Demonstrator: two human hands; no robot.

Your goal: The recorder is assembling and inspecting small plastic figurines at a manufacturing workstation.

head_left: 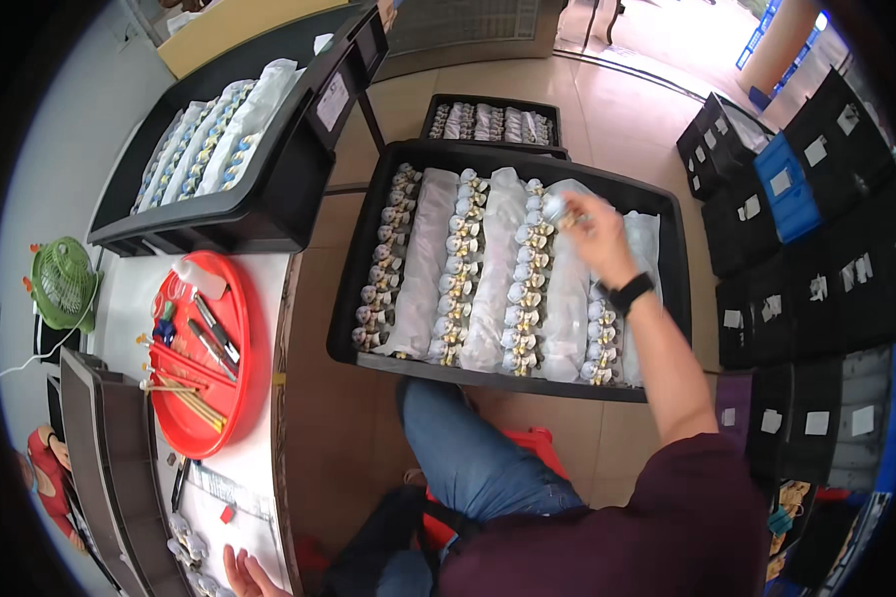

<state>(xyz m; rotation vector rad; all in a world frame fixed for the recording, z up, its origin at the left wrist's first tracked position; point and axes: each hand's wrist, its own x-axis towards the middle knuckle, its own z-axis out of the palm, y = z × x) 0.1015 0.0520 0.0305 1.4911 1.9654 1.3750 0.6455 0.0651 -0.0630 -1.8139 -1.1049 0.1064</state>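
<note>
Well, the right hand [593, 231] pinches a figurine [555, 208] over the black tray [488, 378]; the left hand [249, 575], fingers extended, is well apart.

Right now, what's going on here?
A person's right hand holds a small pale-headed figurine over a black tray, where rows of similar figurines alternate with strips of white wrapping. The left hand, partly out of view, is at the white table near more figurines. A red tray of thin tools sits on that table.

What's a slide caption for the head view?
Right hand holding a figurine over a crate of figurine rows and white strips; left hand at the table.
</note>
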